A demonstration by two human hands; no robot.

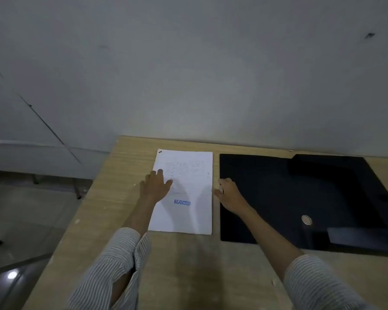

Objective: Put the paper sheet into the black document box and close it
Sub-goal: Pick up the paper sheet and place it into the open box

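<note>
Paper sheet [184, 193] flat on counter [188, 265], frame centre, just left of black document box [300, 198]. Left hand [156, 184] spread, pressing sheet's left edge; right hand [229, 193] curled at its right edge, grip unclear. Risk: one-sided lift creases sheet or snags box edge.

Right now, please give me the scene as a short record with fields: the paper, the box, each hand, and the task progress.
paper sheet: lies flat on the wooden table, left of the box; blue stamp reads REJECTED
black document box: lies open and flat; round silver snap visible
left hand: open, palm resting on the sheet's left part
right hand: at the sheet's right edge, beside the box; whether its grip holds the sheet is unclear
progress: sheet not yet in the box; box not yet closed
</note>
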